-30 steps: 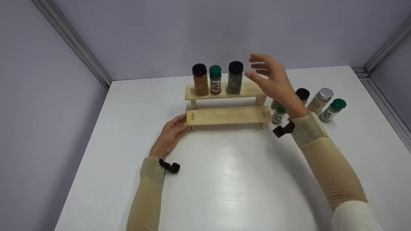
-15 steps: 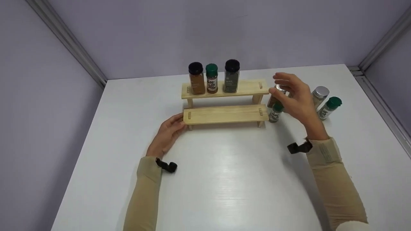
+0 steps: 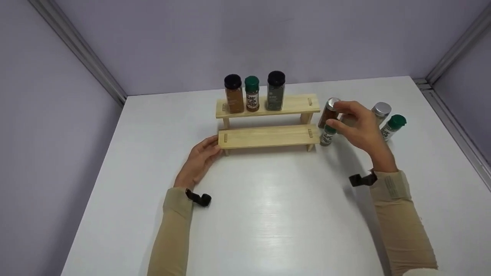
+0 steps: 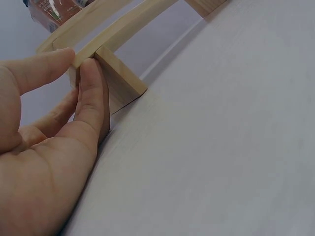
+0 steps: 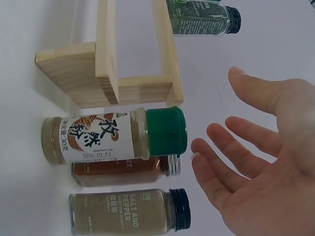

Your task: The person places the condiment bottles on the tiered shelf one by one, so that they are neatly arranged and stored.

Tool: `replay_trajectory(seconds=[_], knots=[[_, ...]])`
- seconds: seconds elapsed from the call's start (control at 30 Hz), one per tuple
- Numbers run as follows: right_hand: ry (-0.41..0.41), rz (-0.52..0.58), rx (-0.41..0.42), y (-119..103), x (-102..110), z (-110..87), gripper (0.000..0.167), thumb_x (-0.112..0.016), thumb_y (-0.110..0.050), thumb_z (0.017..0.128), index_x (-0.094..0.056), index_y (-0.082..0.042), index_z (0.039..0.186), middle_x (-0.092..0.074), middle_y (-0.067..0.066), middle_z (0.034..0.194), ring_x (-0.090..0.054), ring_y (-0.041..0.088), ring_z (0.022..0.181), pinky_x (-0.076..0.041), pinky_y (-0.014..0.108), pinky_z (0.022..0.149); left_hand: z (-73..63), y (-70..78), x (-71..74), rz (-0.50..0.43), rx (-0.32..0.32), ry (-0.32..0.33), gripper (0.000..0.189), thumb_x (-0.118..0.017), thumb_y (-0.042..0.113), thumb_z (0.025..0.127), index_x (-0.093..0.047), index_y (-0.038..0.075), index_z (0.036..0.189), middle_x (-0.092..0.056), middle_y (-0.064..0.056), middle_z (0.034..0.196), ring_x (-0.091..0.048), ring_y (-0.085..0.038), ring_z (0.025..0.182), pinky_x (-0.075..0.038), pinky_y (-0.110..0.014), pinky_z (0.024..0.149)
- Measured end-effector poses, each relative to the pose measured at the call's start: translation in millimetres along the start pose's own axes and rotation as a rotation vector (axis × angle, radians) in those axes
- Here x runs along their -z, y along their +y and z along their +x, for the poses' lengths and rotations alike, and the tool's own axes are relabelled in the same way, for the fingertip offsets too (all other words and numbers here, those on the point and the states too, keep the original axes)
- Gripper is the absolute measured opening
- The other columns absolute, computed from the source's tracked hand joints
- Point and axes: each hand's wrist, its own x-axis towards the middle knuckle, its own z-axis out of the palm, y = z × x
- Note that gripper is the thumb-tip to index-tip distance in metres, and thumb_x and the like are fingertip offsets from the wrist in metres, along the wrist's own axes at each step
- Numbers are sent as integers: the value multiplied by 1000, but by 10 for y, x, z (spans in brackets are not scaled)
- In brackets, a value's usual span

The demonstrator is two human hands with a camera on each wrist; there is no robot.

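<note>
A two-tier wooden spice rack (image 3: 268, 137) stands on the table. My left hand (image 3: 198, 161) holds the left end of its lower shelf, with fingertips (image 4: 91, 73) at the plank's edge beside the leg. My right hand (image 3: 358, 128) hovers just right of the rack, fingers apart and holding nothing. Nearest to it are a green-capped jar of tan powder (image 5: 98, 137), a silver-lidded jar of red-brown powder (image 3: 328, 115) and a black-capped salt and pepper jar (image 5: 123, 212). In the head view my right hand hides the salt and pepper jar.
On the upper shelf stand a black-capped jar of orange-brown powder (image 3: 234, 100), a small green-capped jar (image 3: 252, 100) and a black-capped jar of green herbs (image 3: 275, 97). Another silver-lidded jar (image 3: 381, 110) and green-capped jar (image 3: 395, 124) stand farther right. A wall (image 3: 184, 46) rises behind the table.
My right hand has moved from beside the upper shelf's herb jar rightward and down to the jars right of the rack. My left hand stays at the rack's left end.
</note>
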Motion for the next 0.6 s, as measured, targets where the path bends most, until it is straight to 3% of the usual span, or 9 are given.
replay_trajectory(seconds=[0.13, 0.27, 0.43, 0.6], knots=[[-71, -83, -57, 46, 27, -29, 54, -80, -14, 98, -61, 1, 146, -64, 24, 142, -62, 42, 132, -50, 53, 112, 11, 1, 3, -10, -4, -3, 54, -61, 3, 108, -43, 1, 159, -46, -15, 161, -49, -25, 147, -46, -30, 120], [-127, -106, -107, 95, 31, -41, 57, -81, -17, 98, -59, 2, 147, -63, 26, 144, -62, 47, 131, -50, 60, 111, 15, -1, 3, -8, -2, 8, 53, -60, 1, 108, -44, 0, 158, -47, -16, 160, -52, -23, 143, -47, -30, 119], [-174, -99, -178, 169, 17, -13, 60, -80, -18, 99, -56, 4, 149, -62, 28, 144, -63, 46, 131, -53, 54, 109, 19, 5, 2, -7, 1, 18, 53, -59, 1, 109, -43, 0, 159, -47, -16, 159, -53, -22, 142, -48, -30, 119], [-207, -31, -232, 316, 5, 3, 61, -79, -18, 99, -55, 2, 152, -63, 28, 144, -63, 44, 132, -55, 14, 94, 12, 6, 6, -22, 18, 21, 53, -60, 1, 108, -43, 0, 159, -46, -15, 160, -51, -24, 145, -47, -30, 120]])
